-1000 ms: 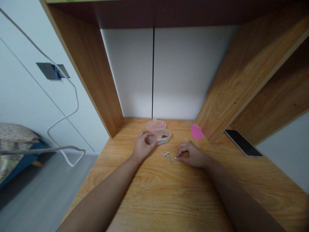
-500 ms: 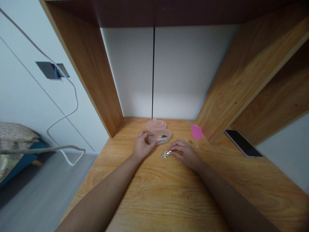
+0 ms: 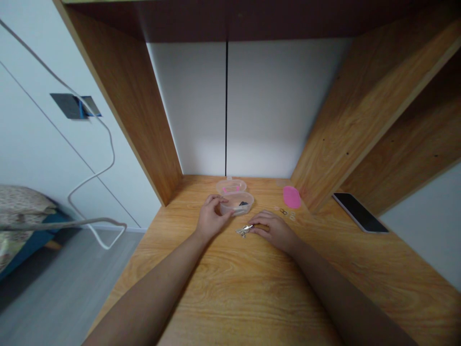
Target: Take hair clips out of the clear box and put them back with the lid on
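My left hand (image 3: 211, 218) grips the left end of a clear plastic box (image 3: 248, 207), thumb along its front side and fingers over the rim. The box stands open, its hinged lid (image 3: 232, 185) laid back with something pink in it. A small dark item (image 3: 243, 203) lies inside the box. In front of it, my right hand (image 3: 272, 229) pinches a small bunch of shiny metal pieces (image 3: 244, 230), perhaps clips, between thumb and fingers, low over the tabletop. Their exact kind is too small to tell.
Right of the box lie a pink oval piece (image 3: 291, 197), a pair of small black rings (image 3: 283, 211) and small pale rings (image 3: 292, 216). A dark-screened phone (image 3: 360, 213) rests farther right. Wooden panels (image 3: 126, 101) flank the desk, and a white cable (image 3: 112, 144) hangs at left.
The metal pieces in my right hand have turned slightly and shifted a little left. My left hand stays on the box. The whole view has moved slightly.
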A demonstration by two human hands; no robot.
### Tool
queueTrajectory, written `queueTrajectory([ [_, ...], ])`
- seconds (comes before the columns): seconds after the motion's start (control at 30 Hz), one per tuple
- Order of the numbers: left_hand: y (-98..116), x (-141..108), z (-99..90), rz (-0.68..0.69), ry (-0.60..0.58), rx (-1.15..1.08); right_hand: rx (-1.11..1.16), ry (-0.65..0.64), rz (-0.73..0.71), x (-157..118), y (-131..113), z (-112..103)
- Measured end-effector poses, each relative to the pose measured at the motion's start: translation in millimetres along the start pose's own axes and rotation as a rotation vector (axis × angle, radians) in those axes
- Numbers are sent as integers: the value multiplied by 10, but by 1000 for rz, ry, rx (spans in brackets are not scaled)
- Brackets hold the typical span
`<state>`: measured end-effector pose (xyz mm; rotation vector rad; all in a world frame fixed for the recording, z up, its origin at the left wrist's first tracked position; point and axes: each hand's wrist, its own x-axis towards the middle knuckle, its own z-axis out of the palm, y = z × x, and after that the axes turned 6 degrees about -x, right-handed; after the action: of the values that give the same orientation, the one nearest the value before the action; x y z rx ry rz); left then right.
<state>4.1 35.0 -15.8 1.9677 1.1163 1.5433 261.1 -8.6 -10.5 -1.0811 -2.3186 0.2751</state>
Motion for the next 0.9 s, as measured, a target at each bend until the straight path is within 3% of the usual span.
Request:
queueTrajectory([
  [0.53,16,5,-13,-34,-23,-15,-25,10,-47,-9,60,-13],
  [0.7,24,8,-15,-22,-37,-22,-70,82,-44,2,28,-47],
  [0.9,-5,9,-6,0,-79,-36,-104,265,-14,4,-27,-110],
])
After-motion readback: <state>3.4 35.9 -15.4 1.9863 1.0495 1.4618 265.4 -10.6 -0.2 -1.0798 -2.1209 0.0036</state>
